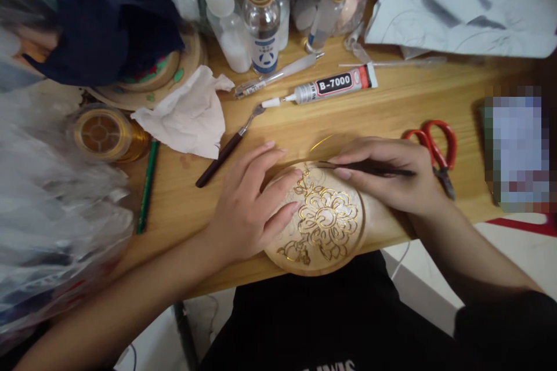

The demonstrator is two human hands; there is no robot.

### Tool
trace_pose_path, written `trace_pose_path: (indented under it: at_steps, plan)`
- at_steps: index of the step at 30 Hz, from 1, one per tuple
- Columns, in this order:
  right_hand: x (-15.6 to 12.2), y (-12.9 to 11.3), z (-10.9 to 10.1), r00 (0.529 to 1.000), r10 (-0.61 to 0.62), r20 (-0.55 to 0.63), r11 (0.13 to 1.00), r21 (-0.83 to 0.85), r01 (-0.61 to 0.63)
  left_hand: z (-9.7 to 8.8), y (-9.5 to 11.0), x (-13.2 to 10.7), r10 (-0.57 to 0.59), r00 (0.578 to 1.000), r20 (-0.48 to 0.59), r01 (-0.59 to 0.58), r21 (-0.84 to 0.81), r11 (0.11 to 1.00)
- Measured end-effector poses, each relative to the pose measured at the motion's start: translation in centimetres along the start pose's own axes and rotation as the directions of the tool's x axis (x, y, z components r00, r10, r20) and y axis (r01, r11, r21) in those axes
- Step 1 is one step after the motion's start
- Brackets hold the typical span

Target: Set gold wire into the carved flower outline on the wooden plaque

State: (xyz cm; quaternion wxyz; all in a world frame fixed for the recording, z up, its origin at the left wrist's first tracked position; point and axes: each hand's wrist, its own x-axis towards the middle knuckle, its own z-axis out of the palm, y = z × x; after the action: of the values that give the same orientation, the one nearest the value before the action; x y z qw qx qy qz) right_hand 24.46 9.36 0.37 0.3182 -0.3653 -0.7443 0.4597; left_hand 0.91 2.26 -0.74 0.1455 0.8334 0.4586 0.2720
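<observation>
A round wooden disc point(285, 252) with a flower pattern lies at the table's front edge. Gold wire point(325, 217) follows many of the pattern's lines. My left hand point(256, 203) rests on the disc's left side, fingers stretched out and apart. In my right hand point(391, 171) a pair of dark tweezers point(374, 169) is pinched between thumb and fingers. The tweezers' tips reach the disc's upper edge, near the end of the pattern. A loose curved piece of gold wire point(322, 142) shows just beyond the tips; whether they grip it I cannot tell.
Behind the disc lie a B-7000 glue tube point(335, 84), a small spatula point(221, 156) and a clear pen point(278, 75). Red-handled pliers point(437, 148) sit right. A wire spool point(104, 133), crumpled tissue point(187, 113) and green pencil point(148, 185) are left. Bottles point(262, 23) stand at the back.
</observation>
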Motion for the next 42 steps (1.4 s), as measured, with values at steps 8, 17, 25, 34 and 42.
trace_pose_path:
  at_steps: [8,17,25,34,42]
  plan:
    - [-0.2,0.1,0.3,1.000,-0.015,-0.023,1.000,0.004,0.015,0.2,0.0,0.0,0.021,1.000,0.006,-0.021,0.034,0.999]
    - [-0.3,0.0,0.3,0.995,-0.094,0.036,0.995,-0.040,0.095,0.2,0.8,-0.1,0.081,0.995,0.066,-0.091,0.172,0.981]
    - [-0.4,-0.2,0.6,0.987,-0.134,0.092,0.985,-0.097,0.142,0.2,0.9,0.1,0.079,0.991,0.111,-0.099,0.184,0.978]
    - [-0.4,-0.3,0.8,0.979,-0.173,0.108,0.967,-0.172,0.190,-0.2,1.1,0.4,0.067,0.985,0.160,-0.097,0.189,0.977]
    - [-0.2,-0.6,0.5,0.977,-0.154,0.148,0.968,-0.174,0.179,-0.1,1.2,0.3,0.048,0.986,0.158,-0.077,0.185,0.980]
